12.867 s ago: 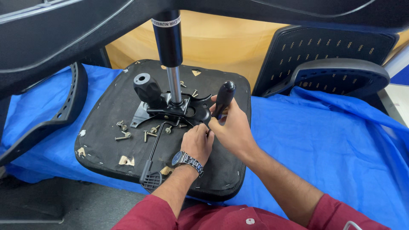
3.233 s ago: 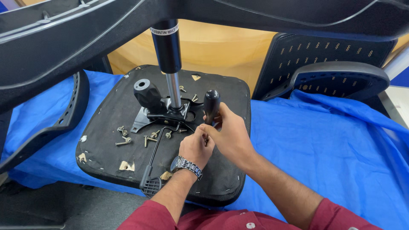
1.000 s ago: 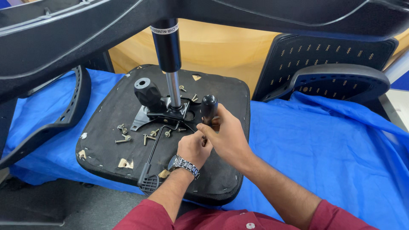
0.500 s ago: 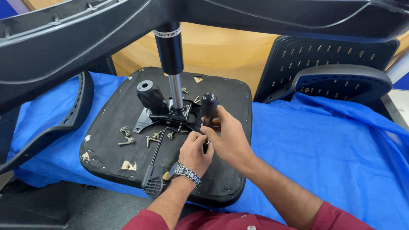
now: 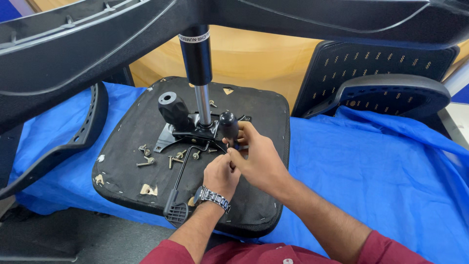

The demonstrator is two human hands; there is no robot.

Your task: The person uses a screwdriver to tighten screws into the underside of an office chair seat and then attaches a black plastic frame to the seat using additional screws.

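Note:
An upturned black chair seat [image 5: 254,105] lies on a blue cloth, with a metal tilt mechanism [image 5: 188,132] and a gas lift cylinder [image 5: 196,58] standing on it. My right hand [image 5: 259,159] grips a black-handled screwdriver [image 5: 228,126], held upright beside the mechanism. My left hand [image 5: 221,175], with a wristwatch, pinches the tool's lower shaft just below the right hand. Several loose screws [image 5: 146,159] lie on the seat to the left. A black lever [image 5: 177,208] reaches toward the seat's front edge.
The chair's star base [image 5: 97,44] arches overhead. A black armrest [image 5: 63,146] lies at the left on the blue cloth [image 5: 391,176]. A perforated backrest [image 5: 391,66] and another armrest [image 5: 395,93] stand at the back right.
Over the frames the screwdriver handle has turned from tilted right to nearly upright and shifted slightly left. Both hands have stayed on it beside the mechanism.

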